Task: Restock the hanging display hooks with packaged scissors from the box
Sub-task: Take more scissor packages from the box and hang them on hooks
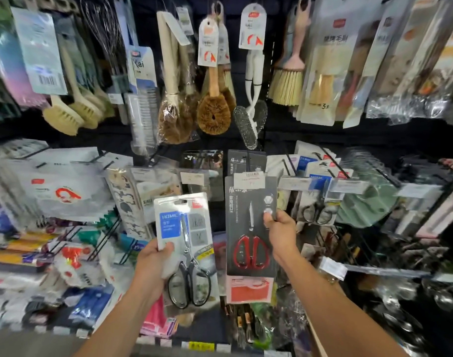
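Observation:
My left hand grips a white blister pack of black-handled scissors by its lower left edge, held upright in front of the display. My right hand pinches the right edge of a dark grey pack of red-handled scissors, whose top sits at a hook behind a white price tag. To the right, more white packs of black-handled scissors hang on neighbouring hooks. No box is in view.
Brushes and scrubbers hang on the upper row. Bagged goods crowd the left hooks, green items the right. An orange pack hangs below the red scissors. Black hook arms stick out toward me across the lower rows.

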`<state>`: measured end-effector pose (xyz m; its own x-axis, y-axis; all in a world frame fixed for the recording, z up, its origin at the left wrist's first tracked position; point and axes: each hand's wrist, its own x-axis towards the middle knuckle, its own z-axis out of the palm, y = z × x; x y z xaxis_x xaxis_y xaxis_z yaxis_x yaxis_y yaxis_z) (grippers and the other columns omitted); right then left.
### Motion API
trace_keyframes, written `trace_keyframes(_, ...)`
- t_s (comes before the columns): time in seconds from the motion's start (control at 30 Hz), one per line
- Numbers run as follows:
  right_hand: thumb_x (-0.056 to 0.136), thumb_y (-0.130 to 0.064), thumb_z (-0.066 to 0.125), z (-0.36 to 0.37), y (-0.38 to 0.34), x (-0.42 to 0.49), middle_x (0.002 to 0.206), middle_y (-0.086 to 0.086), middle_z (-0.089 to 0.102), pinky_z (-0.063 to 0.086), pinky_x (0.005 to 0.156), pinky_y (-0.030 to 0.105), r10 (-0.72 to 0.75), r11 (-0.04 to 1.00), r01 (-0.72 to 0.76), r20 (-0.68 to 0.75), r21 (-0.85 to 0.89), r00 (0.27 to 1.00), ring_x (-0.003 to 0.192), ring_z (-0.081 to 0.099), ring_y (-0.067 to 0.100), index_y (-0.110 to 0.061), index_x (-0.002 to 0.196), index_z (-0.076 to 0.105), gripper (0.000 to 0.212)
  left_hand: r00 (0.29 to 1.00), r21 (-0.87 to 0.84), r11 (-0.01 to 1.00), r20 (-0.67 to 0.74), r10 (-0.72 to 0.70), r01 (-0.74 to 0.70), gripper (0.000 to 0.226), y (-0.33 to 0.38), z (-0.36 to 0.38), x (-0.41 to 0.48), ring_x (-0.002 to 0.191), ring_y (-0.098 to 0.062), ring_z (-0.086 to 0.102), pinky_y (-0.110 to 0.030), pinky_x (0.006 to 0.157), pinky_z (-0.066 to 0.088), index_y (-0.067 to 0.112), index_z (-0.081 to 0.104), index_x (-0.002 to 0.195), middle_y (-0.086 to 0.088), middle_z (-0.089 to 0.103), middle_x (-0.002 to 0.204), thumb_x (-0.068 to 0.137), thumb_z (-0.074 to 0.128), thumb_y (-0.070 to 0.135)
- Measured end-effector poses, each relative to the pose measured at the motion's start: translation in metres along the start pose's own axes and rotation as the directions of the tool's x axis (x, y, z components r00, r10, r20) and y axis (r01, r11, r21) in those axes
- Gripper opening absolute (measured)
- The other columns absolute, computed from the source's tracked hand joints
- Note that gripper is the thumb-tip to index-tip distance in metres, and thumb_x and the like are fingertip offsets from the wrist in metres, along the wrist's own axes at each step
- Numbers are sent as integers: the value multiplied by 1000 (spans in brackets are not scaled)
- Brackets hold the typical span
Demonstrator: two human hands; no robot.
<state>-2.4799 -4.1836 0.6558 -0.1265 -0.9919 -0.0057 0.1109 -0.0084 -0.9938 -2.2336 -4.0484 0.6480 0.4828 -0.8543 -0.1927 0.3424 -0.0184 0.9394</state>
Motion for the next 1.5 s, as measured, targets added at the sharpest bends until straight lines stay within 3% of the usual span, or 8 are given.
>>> trace_keyframes(0.13, 91, -10, 62, 3, 4, 11, 78, 3, 68, 47, 78, 38, -5, 998, 3, -27, -68, 1000, 75, 57, 19, -16, 80, 69, 14, 1000, 3, 1000, -8, 0, 0, 23, 0, 3, -1, 80, -26, 68, -35, 68, 53, 14, 69, 105, -9, 75, 97, 95, 53, 2)
trace_keyframes(0.47, 93, -13, 61, 10, 10, 28, 72, 6, 48, 32, 64, 32, -2, 994, -1, -20, -109, 1000, 66, 37, 19, 10, 88, 59, 24, 999, 10, 1000, -37, 0, 0, 25, 0, -4, -6, 91, -30, 70, -39, 75, 52, 15, 69, 108, -10, 75, 104, 95, 52, 2)
trace_keyframes(0.73, 93, -9, 59, 13, 12, 28, 75, 5, 54, 40, 72, 33, -18, 1000, 18, -16, 15, 1000, 72, 45, 18, 7, 85, 60, 18, 998, 40, 999, -69, -11, 14, 25, -1, -7, -10, 91, -29, 69, -38, 70, 51, 18, 70, 105, -8, 75, 104, 95, 53, 4)
trace_keyframes(0.83, 93, -8, 59, 13, 11, 30, 61, -7, 53, 37, 64, 29, -5, 1000, 5, -25, -2, 1000, 61, 42, 11, -16, 65, 59, 28, 997, 44, 999, -81, -7, 11, 24, -1, -5, -10, 91, -28, 71, -39, 74, 52, 18, 71, 103, -9, 75, 104, 94, 54, 4)
trace_keyframes(0.97, 94, -12, 58, 15, 10, 42, 74, 5, 62, 44, 68, 31, -12, 999, 11, -31, -41, 999, 68, 51, 14, 1, 85, 66, 18, 996, 68, 997, -84, -19, 25, 23, 1, -1, -11, 95, -30, 70, -42, 75, 52, 19, 70, 106, -8, 75, 106, 94, 55, 6)
trace_keyframes(1.1, 95, -17, 58, 25, 1, 62, 44, -13, 42, 33, 43, 14, 17, 992, -24, -59, -121, 998, 41, 35, 1, -19, 60, 46, 37, 997, 70, 997, -83, -7, 13, 23, 5, 4, -17, 80, -23, 71, -34, 58, 51, 21, 70, 104, -7, 76, 100, 95, 54, 7)
trace_keyframes(1.3, 100, -24, 49, 42, -11, 92, 66, 2, 49, 40, 64, 30, 105, 954, -113, -45, -278, 993, 70, 47, 19, -10, 89, 59, 20, 996, 38, 999, -78, 32, -29, 24, 9, 9, -23, 75, -21, 70, -31, 57, 53, 17, 68, 105, -8, 75, 99, 97, 50, 4)
trace_keyframes(1.5, 102, -16, 37, 45, -25, 113, 125, 20, 51, 41, 103, 40, 179, 854, -94, 118, -511, 977, 107, 48, 25, 7, 137, 41, 43, 984, 76, 997, -174, 41, -28, 20, 7, 9, -26, 96, -35, 68, -55, 93, 50, 18, 69, 98, -10, 75, 101, 99, 50, 12)
